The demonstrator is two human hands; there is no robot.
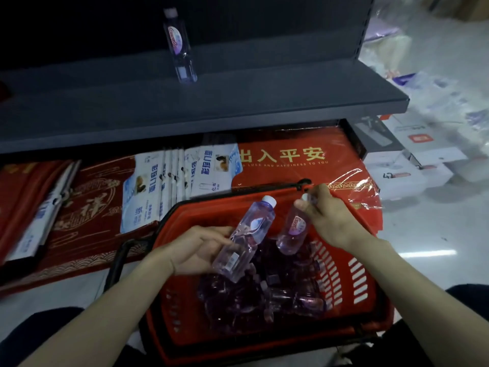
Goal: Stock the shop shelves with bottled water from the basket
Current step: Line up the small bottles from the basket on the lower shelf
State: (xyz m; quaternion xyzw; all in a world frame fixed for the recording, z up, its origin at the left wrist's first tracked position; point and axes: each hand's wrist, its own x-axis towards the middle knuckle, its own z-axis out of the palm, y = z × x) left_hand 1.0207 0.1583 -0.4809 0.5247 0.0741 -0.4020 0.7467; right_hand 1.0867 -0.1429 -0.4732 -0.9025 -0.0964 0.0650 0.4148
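We are lifting two bottles at once, which we judge is meant to make each reach to the shelf count double. Our left hand (197, 251) is cradling the first bottle (244, 241) from below. Its fingers (217, 231) are curling round the lower body, and the cap is tilting up toward the basket's far rim; that underhand grip is keeping the weight in the palm. Our right hand (330, 221) is pinching the second bottle (292, 229) at the neck just under the cap, with thumb and fingers (320, 192) pressed together there. It is hanging label-out near the far right corner of the red basket (354, 274).

Both bottles are hovering above the basket, close together but apart. Many spare bottles (264, 295) are lying heaped on the basket floor, so we are judging the job barely begun.

One shelved bottle (181, 49) is standing upright on the dark shelf (238, 102), toward its back edge and roughly midway along. Ours are probably meant to line up beside it. Under the shelf's front edge, red mats (291, 160) and white packets (148, 186) are filling the lower level.
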